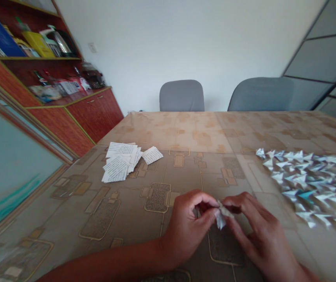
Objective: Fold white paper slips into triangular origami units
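Left hand (189,223) and right hand (260,231) each pinch, by the fingertips, one folded paper (222,217) located between them; neither is nearer. Long axis: indeterminate. Paper slips (122,160), toward the left edge of the table (185,174): overlapping, uncountable. Folded pieces (300,179), toward the right edge: too crowded to count. Chairs (182,96), far edge: two.

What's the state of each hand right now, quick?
Left hand: closed, pinching the small folded paper.
Right hand: closed, pinching the same piece from the opposite side.
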Motion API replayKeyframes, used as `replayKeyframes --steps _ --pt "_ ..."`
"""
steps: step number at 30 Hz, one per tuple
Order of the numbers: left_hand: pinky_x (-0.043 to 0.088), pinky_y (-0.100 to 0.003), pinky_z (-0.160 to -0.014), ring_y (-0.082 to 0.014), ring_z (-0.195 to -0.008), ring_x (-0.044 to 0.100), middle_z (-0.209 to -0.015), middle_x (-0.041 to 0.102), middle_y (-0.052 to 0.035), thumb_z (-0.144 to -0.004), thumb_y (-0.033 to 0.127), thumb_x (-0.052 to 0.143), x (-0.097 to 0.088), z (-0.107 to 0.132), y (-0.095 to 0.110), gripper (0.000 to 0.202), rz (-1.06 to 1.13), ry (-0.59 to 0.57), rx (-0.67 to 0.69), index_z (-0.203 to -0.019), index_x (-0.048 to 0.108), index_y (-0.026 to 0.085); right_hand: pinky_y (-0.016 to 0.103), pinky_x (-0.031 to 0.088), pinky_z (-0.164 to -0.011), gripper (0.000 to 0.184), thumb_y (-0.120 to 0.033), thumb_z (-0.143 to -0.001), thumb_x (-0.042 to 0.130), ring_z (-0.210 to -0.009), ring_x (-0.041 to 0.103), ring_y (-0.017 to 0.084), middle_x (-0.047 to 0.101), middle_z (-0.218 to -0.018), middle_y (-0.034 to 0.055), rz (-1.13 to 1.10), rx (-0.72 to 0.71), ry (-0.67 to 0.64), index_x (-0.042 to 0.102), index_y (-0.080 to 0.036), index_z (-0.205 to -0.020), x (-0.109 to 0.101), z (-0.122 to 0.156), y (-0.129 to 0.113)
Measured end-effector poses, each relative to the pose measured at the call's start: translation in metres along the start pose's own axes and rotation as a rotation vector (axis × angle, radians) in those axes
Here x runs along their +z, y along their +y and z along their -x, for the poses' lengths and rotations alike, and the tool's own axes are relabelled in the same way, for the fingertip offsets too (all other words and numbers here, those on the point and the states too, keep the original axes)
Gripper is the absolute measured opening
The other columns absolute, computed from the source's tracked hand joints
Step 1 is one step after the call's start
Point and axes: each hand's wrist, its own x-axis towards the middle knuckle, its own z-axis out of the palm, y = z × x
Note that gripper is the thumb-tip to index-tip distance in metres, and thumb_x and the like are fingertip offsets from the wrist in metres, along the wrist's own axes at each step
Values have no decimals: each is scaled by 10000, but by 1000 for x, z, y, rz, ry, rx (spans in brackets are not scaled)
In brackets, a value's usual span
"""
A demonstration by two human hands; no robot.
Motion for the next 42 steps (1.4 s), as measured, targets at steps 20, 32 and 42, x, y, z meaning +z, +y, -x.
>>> replayKeyframes --steps 20,32,42 --pt "439 -222 -597 -129 -617 586 -665 659 -19 -729 51 591 2 -1 -5 119 -137 17 0 -716 671 138 308 504 -670 133 -84 -892 525 -760 620 190 633 -808 31 -47 -4 14 582 -203 -901 3 -2 -2" --pt "462 -250 -618 -151 -655 582 -705 640 -32 -754 156 605 1 -2 -7 53 -1 -38 -173 -770 649 133 303 485 -648 123 -98 -921 509 -742 601 187 615 -804 36 -106 37 32 579 -194 -887 4 -3 2" --pt "419 -226 -571 -124 -598 533 -651 604 -11 -722 114 588 6 -5 -8 40 2 -22 -182 -710 622 132 325 458 -661 125 -87 -921 514 -741 592 195 625 -794 36 -44 -17 33 577 -193 -895 12 1 2"
